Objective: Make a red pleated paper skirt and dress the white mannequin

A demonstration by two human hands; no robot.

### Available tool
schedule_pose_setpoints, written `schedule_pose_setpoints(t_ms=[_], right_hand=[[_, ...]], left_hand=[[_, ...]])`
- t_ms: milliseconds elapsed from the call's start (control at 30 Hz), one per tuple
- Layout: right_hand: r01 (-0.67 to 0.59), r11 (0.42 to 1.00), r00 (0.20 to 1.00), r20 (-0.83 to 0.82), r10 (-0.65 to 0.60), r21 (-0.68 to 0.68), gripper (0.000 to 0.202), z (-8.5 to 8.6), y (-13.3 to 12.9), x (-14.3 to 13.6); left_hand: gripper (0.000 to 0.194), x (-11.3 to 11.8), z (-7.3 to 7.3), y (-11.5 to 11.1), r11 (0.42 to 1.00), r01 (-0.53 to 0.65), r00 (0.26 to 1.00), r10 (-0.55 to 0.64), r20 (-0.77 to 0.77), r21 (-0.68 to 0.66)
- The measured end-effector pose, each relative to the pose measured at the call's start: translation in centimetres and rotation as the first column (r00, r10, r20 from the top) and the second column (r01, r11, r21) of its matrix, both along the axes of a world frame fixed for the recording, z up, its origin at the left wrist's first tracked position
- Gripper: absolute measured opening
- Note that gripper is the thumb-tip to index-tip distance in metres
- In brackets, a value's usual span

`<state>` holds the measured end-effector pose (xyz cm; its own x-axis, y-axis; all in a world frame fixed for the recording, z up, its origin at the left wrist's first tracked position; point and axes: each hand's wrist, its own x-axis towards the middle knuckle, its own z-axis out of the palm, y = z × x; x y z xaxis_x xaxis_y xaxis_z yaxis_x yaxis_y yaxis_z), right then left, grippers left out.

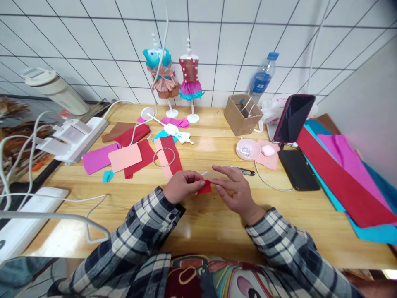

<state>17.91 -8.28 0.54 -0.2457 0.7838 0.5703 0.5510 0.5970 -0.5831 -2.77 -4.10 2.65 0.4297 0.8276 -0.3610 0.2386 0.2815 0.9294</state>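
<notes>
My left hand (185,186) pinches a small piece of red crepe paper (204,187) between thumb and forefinger, just above the table. My right hand (235,191) is beside it with fingers spread, the fingertips close to the paper's right edge; whether they touch it I cannot tell. A short white stick (204,173) shows just beyond the left fingertips. Farther left lie a pink paper strip (161,152), a red strip (172,154) and a thin ring (163,157) across them. Scissors (246,171) lie behind my right hand, partly hidden by it.
Two dressed mini mannequins (190,78) stand by the tiled wall; a bare white one (176,133) lies down. A cardboard box (242,115), a pink bead dish (247,149), a propped phone (294,118) and a black phone (298,169) are right. Cables and a power strip (82,140) are left.
</notes>
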Motion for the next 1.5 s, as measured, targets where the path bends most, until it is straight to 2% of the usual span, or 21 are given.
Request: schedule_pose_setpoints(t_ms=[100, 233, 567, 767, 1033, 1167, 1300, 1500], right_hand=[[0.009, 0.999, 0.999, -0.043, -0.011, -0.041, 0.026, 0.0, 0.0, 0.2], [0.02, 1.0, 0.999, 0.038, -0.021, 0.02, 0.029, 0.0, -0.1, 0.1], [0.021, 1.0, 0.988, 0.154, -0.023, 0.017, 0.034, -0.1, 0.2, -0.1], [-0.037, 0.999, 0.99, 0.137, 0.036, 0.002, 0.037, 0.0, -0.1, -0.1], [-0.082, 0.997, 0.978, 0.191, 0.078, 0.015, 0.04, 0.0, -0.2, 0.1], [-0.064, 0.998, 0.994, 0.088, 0.066, -0.023, 0.033, 0.0, -0.1, 0.0], [-0.074, 0.988, 0.995, -0.072, 0.064, -0.135, 0.023, 0.0, 0.1, 0.0], [-0.089, 0.971, 0.989, -0.136, 0.059, -0.224, 0.02, 0.0, 0.1, 0.1]], left_hand=[[0.032, 0.1, 0.0, 0.0, 0.999, -0.011, 1.0, 0.01, -0.006, -0.041], [0.035, 0.3, 0.3, 0.1, 0.997, -0.033, 0.999, 0.032, -0.022, -0.07], [0.037, 0.1, -0.2, 0.1, 1.0, -0.003, 1.0, 0.003, -0.018, -0.027], [0.038, 0.0, -0.2, 0.0, 1.0, -0.01, 1.0, 0.01, 0.015, -0.006], [0.032, 0.1, -0.5, -0.2, 0.999, -0.029, 0.999, 0.028, 0.02, 0.04], [0.03, 0.3, -0.4, -0.3, 0.998, -0.053, 0.998, 0.052, 0.036, 0.029], [0.028, 0.4, -0.4, -0.4, 1.0, -0.024, 0.998, 0.024, 0.05, -0.008], [0.029, 0.5, -1.0, -0.5, 0.997, 0.059, 0.995, -0.055, 0.077, -0.047]])
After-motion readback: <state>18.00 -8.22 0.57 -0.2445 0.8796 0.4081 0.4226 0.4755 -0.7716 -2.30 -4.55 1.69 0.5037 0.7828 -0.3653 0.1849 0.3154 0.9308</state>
